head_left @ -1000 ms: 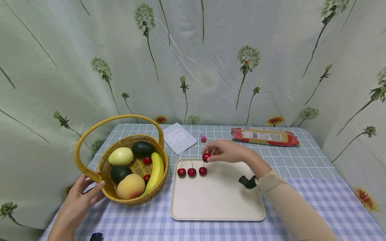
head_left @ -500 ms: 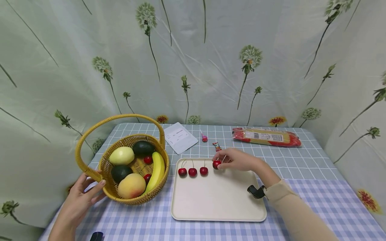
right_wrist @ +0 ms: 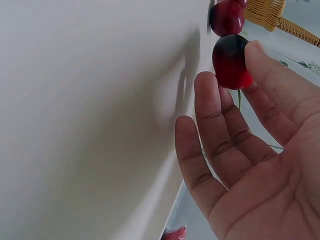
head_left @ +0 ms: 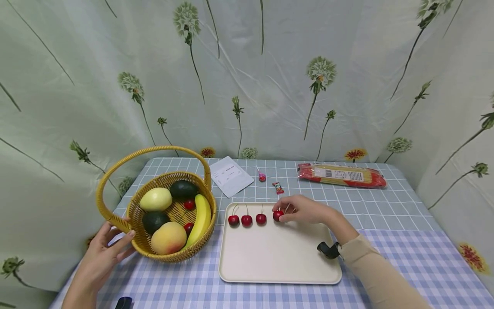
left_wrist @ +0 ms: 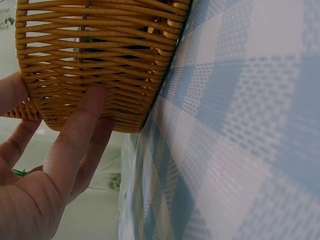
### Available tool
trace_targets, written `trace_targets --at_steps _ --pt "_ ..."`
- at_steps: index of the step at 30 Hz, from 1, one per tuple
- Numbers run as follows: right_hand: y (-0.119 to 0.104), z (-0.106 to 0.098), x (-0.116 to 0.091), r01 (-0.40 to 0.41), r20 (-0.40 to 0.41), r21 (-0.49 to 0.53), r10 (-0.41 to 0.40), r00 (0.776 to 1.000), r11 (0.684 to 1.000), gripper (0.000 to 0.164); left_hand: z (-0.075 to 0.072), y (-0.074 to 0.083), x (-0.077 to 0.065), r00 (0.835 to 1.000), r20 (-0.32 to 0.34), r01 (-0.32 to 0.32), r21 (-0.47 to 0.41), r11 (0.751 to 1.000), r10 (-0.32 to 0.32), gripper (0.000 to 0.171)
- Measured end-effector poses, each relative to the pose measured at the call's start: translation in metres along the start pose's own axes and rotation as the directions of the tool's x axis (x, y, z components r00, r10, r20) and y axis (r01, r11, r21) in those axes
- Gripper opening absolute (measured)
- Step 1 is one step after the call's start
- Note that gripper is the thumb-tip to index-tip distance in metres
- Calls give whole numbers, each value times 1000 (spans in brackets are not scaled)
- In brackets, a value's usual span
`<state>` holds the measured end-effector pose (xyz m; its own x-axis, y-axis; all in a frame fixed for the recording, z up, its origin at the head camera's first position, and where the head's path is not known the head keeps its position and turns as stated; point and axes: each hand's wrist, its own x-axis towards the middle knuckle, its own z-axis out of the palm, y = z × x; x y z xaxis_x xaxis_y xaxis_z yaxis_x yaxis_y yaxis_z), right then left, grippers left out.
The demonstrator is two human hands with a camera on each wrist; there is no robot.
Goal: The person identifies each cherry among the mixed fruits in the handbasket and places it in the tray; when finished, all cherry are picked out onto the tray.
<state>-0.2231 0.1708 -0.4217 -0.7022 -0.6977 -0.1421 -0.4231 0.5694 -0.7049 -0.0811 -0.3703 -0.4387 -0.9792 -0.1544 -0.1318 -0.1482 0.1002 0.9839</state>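
My right hand point(head_left: 302, 209) pinches a dark red cherry point(head_left: 278, 215) between thumb and fingers, over the back part of the cream tray point(head_left: 279, 266). To its left, three cherries point(head_left: 246, 221) stand in a row on that tray, stems up. In the right wrist view, the held cherry point(right_wrist: 233, 62) appears close to the tray's surface; contact is unclear. My left hand point(head_left: 104, 251) touches the yellow wicker basket point(head_left: 181, 255) near the handle's base. Fairly straight fingers point(left_wrist: 75, 135) rest against its woven side in the left wrist view.
Inside the basket lie a banana point(head_left: 200, 221), a peach point(head_left: 168, 238), a pale yellow-green fruit point(head_left: 155, 199), two dark green fruits point(head_left: 183, 189) and small red fruits point(head_left: 189, 204). Behind the tray are a white pouch point(head_left: 231, 177), a lollipop point(head_left: 262, 176), a small candy point(head_left: 278, 187) and packaged spaghetti point(head_left: 341, 175).
My right hand has carried its cherry rightward and down toward the tray, to the right of the third cherry. The small candy has come into sight. My left hand stays at the basket.
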Motion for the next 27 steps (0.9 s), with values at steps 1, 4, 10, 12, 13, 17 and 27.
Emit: trace_targets --at_steps 1,4,10,12,13,17,27 --pt "0 0 0 1 1 -1 -1 1000 1000 32 0 0 0 1000 0 3 5 1000 -3 50" --pt "1 2 0 3 3 -3 -3 1000 1000 32 0 1 0 1000 0 9 11 1000 -9 50" --pt "2 5 1 -7 3 -11 7 1000 1000 29 -1 1 0 1000 5 9 0 1000 -9 48" --pt "1 5 1 -12 3 -10 12 1000 1000 29 -1 1 0 1000 5 8 1 1000 -8 47" --pt "1 5 2 -14 2 -9 14 1000 1000 29 -1 1 0 1000 5 6 0 1000 -6 47" --pt "2 6 2 -14 4 -7 14 1000 1000 28 -1 0 0 1000 6 1 -3 1000 -1 46" --pt "7 7 1 -2 -10 -24 2 1000 1000 25 -1 0 1 1000 9 1 -1 1000 -1 45"
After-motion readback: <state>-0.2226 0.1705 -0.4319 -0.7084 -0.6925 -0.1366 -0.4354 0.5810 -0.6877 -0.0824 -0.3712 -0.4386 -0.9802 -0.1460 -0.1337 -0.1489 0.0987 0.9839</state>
